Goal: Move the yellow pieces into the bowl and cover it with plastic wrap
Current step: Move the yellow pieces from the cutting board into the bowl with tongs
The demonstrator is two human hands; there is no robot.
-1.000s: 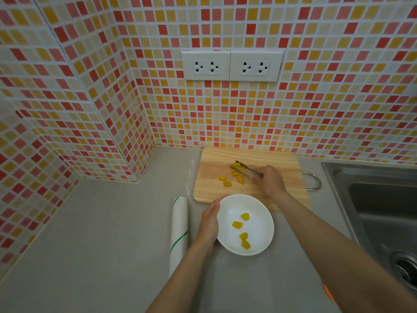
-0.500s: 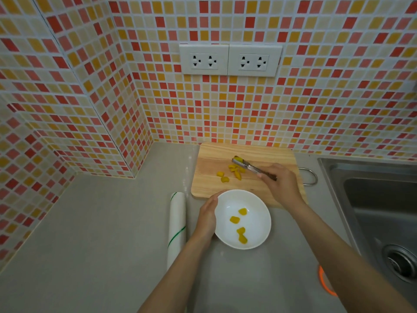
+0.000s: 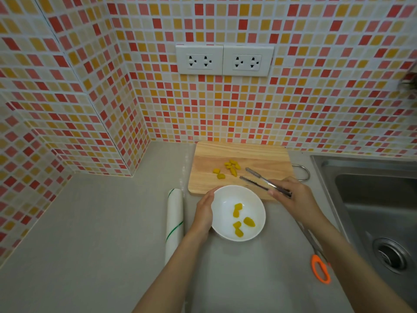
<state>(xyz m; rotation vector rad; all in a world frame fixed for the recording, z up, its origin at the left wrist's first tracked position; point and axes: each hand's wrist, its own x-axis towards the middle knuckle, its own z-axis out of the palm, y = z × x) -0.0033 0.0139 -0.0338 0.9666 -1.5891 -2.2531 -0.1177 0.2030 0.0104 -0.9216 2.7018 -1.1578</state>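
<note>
A white bowl (image 3: 225, 199) sits on the grey counter with several yellow pieces (image 3: 242, 219) inside. My left hand (image 3: 204, 212) cups the bowl's left rim. Just behind it lies a wooden cutting board (image 3: 259, 159) carrying several more yellow pieces (image 3: 230, 168). My right hand (image 3: 293, 197) grips metal tongs (image 3: 259, 181) over the board's front right part. The tong tips are apart, hold nothing, and point toward the pieces on the board. A roll of plastic wrap (image 3: 174, 220) lies left of the bowl.
Orange-handled scissors (image 3: 319, 266) lie on the counter under my right forearm. A steel sink (image 3: 372, 206) fills the right side. The tiled wall with two sockets (image 3: 224, 61) stands behind the board, and a tiled corner juts out at the left.
My right hand has pulled the tongs back from the pile on the board toward the bowl, and the tips are now empty. The camera has tilted, showing the scissors.
</note>
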